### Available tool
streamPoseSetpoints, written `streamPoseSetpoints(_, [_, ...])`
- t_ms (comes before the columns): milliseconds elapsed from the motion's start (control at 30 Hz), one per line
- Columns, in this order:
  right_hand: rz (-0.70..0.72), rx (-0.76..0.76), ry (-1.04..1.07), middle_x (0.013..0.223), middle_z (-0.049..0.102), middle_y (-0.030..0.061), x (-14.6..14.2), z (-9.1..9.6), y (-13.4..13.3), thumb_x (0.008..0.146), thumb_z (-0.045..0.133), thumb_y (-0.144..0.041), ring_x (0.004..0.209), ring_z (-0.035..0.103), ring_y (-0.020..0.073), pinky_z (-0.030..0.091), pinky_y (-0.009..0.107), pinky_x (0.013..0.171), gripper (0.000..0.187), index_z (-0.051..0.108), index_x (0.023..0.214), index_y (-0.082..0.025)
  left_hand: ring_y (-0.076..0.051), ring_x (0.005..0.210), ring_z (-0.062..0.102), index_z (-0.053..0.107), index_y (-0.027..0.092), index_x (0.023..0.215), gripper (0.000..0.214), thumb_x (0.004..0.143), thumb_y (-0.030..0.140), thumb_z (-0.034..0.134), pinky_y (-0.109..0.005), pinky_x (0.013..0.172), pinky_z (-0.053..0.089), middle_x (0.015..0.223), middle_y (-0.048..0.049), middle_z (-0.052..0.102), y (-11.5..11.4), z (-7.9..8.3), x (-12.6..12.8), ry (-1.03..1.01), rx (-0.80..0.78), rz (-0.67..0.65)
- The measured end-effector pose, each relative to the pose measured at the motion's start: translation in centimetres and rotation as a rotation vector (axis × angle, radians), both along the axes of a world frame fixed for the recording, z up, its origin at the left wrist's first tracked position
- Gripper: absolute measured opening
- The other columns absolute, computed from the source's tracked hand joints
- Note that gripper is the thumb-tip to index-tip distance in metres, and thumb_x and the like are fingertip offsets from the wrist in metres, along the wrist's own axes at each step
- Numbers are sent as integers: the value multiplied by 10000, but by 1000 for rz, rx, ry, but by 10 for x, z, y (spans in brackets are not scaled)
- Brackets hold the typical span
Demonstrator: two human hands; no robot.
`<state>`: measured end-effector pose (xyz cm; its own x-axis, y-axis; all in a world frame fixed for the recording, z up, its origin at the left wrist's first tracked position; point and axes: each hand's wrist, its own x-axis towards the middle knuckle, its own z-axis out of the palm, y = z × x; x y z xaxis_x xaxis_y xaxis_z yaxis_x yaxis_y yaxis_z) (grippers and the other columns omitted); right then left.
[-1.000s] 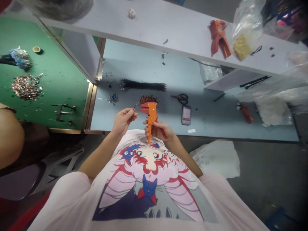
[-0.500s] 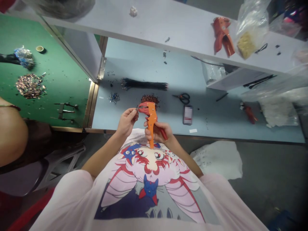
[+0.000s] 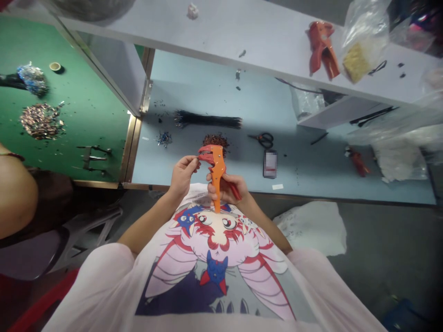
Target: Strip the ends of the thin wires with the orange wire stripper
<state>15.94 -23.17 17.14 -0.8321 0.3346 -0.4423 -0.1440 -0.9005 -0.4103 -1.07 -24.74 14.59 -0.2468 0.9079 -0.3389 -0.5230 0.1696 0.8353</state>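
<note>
My right hand is wrapped around an orange and red wire stripper, its head up and its jaws pointing left. At the jaw mouth, my left hand is closed in a pinch of thumb and forefinger on a thin black wire, now almost wholly hidden by the fingertips and the jaws. Just behind the stripper head lies a pile of small copper-coloured pieces. Farther back is a bundle of black wires with bare-looking ends.
Black-handled scissors and a phone lie to the right. A small heap of blue and silver bits is at the left. Another red tool rests on the white shelf above. A person's arm shows at far left.
My left hand has moved slightly right, bringing its fingertips against the stripper's jaws. The black wire that stuck up from the pinch is now mostly out of sight.
</note>
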Motion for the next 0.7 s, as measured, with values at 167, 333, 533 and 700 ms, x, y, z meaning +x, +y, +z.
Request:
streamPoseSetpoints(167, [23, 25, 27, 831, 601, 92, -1, -3, 0, 837, 344, -443, 730, 596, 201, 527, 431, 676, 364, 499, 1013, -164, -84, 617, 505, 647, 183, 778, 265, 674, 410, 735, -219, 595, 373, 667, 18, 598, -2, -4, 2, 58, 2, -58])
streamPoseSetpoints(333, [83, 8, 116, 786, 596, 75, 0, -9, 0, 831, 343, -454, 619, 562, 174, 523, 428, 637, 379, 469, 1043, -166, -84, 601, 491, 663, 198, 790, 295, 652, 441, 756, -223, 600, 377, 663, 20, 609, 0, -3, 0, 59, 70, -50])
streamPoseSetpoints(533, [131, 9, 140, 721, 577, 48, 1, -7, 0, 799, 395, -484, 603, 561, 181, 513, 423, 625, 401, 455, 1044, -173, -102, 628, 510, 677, 196, 774, 388, 575, 512, 784, -241, 640, 423, 704, 4, 631, 1, 10, -3, 129, 77, -65])
streamPoseSetpoints(700, [110, 62, 150, 733, 579, 46, 1, -3, 1, 712, 508, -491, 606, 559, 183, 513, 430, 616, 462, 468, 1042, -170, -107, 651, 544, 672, 186, 770, 312, 624, 442, 773, -243, 666, 442, 718, 1, 642, 0, 15, -2, 155, 97, -81])
